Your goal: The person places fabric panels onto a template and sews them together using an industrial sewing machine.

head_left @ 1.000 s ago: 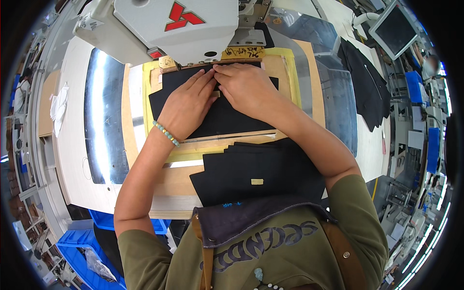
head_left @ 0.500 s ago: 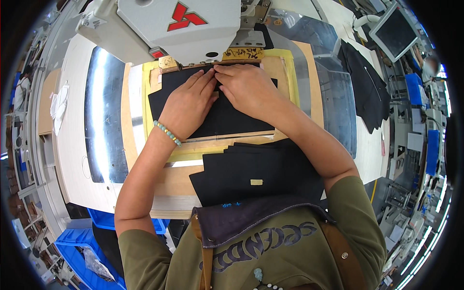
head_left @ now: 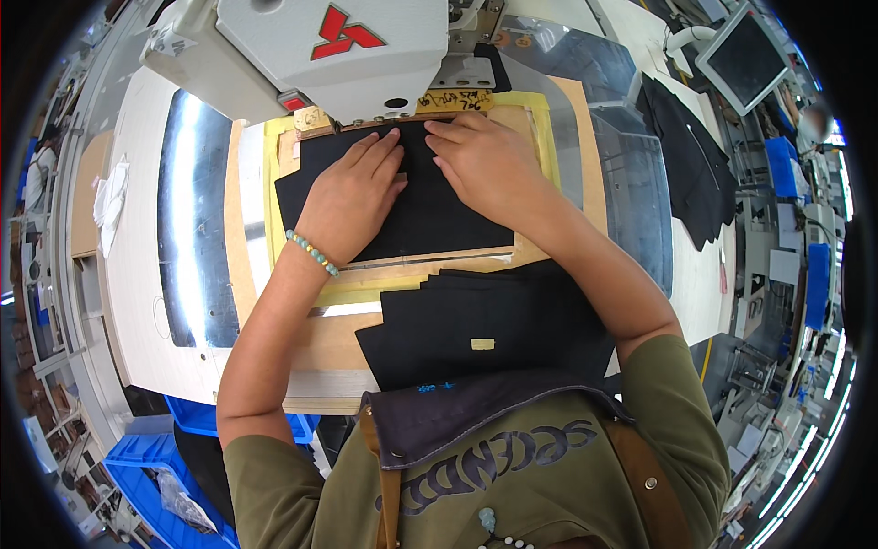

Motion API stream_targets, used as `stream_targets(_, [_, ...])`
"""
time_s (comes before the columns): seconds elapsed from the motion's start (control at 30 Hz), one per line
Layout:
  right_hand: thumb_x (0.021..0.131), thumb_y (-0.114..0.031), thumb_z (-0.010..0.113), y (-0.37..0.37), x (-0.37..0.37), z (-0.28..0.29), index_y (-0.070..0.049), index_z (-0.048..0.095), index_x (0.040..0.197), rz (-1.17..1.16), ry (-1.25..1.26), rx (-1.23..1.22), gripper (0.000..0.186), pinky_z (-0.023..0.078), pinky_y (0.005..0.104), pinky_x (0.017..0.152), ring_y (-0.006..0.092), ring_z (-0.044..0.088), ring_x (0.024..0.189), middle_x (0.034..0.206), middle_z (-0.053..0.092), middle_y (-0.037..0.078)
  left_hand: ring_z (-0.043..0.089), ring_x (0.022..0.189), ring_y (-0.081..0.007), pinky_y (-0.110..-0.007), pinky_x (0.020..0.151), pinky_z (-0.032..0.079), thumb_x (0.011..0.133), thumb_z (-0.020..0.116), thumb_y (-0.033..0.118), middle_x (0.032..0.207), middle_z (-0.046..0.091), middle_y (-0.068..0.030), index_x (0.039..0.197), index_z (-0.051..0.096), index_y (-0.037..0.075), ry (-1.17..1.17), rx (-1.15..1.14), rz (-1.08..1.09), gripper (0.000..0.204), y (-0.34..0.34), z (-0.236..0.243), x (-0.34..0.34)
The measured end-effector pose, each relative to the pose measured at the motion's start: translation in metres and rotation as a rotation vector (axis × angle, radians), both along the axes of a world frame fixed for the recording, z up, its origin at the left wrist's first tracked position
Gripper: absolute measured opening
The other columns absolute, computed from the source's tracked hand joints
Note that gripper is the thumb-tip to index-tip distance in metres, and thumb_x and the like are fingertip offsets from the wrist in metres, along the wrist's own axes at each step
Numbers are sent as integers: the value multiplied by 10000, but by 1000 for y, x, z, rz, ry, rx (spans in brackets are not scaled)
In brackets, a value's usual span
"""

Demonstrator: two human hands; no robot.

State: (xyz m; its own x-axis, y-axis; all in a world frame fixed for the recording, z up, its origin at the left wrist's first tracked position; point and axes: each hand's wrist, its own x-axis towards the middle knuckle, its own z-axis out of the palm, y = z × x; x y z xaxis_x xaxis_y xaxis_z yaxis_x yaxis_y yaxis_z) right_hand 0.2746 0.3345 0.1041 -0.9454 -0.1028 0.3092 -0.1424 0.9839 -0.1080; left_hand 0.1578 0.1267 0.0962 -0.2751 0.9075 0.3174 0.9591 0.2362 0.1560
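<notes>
My left hand [head_left: 352, 197] lies with extended fingers on a black fabric piece [head_left: 416, 220] set in a wooden template [head_left: 526, 137] with yellow borders, beneath a white machine head [head_left: 357, 64]. My right hand [head_left: 489, 169] rests on the same piece, fingers slightly bent and apart, their tips near the wooden bar at its back edge. A narrow gap of fabric separates the two hands. Closer to my body, a stack of black pieces [head_left: 485, 311] with a small yellow tag [head_left: 482, 344] lies across the board's front.
Clear plates [head_left: 631, 210] flank the template. Right are more black pieces [head_left: 695, 174] and a monitor [head_left: 745, 57]. A white cloth [head_left: 110, 201] lies left; blue bins [head_left: 146, 476] sit below. A person [head_left: 41, 169] is at the far left.
My right hand has shifted right and slightly up, widening the gap from my left hand. My left hand and the fabric piece have moved only slightly.
</notes>
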Motion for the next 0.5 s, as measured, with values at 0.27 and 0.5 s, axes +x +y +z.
stream_targets(0.27, [946,-155,741,22,26,2,-27,772,1223,-70,-28,34,307,584,374,990,248,688,1169,1334,743,67,621,1337,-315,-400,1100,540,969,741,164,1480,640,-130,1323,667,-2,28,-11,41,398,-2,-2,2])
stream_targets(0.5, [931,-137,720,24,27,-5,-23,771,1188,-23,49,60,286,604,363,944,235,699,1135,1322,743,76,613,1329,-338,-422,1118,524,966,738,158,1461,645,-139,1317,668,-15,93,-63,52,398,-3,-1,0])
